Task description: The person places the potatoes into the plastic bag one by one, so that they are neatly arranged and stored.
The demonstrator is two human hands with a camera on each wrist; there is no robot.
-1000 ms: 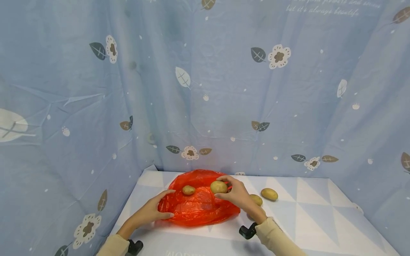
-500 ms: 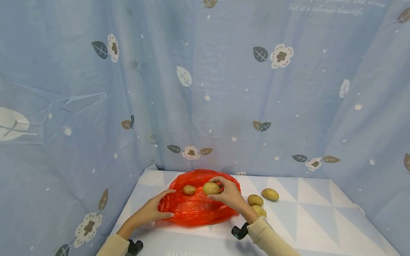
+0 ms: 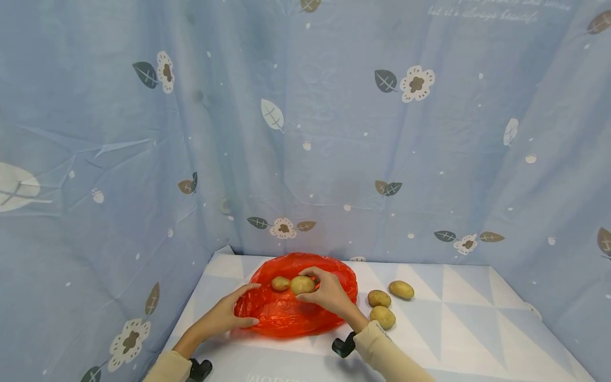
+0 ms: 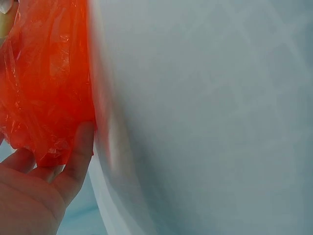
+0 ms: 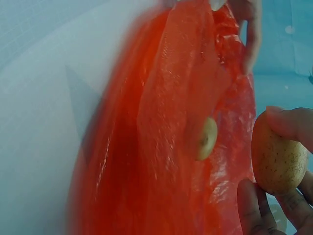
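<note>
A red plastic bag lies spread with its mouth open on the table. My left hand holds the bag's left end, its thumb and fingers curved round it; in the left wrist view the thumb presses the red film. Over the bag's opening, my right hand pinches a potato between thumb and fingers. A smaller potato lies inside the bag, just left of the held one. In the right wrist view the held potato shows speckled tan skin.
Three more potatoes lie on the table right of the bag: one at the back, one in the middle and one nearer. A blue patterned curtain stands behind the white and pale-blue table.
My right hand has carried the potato leftward and slightly down over the bag, close beside the potato in it. My left hand stays at the bag's left end.
</note>
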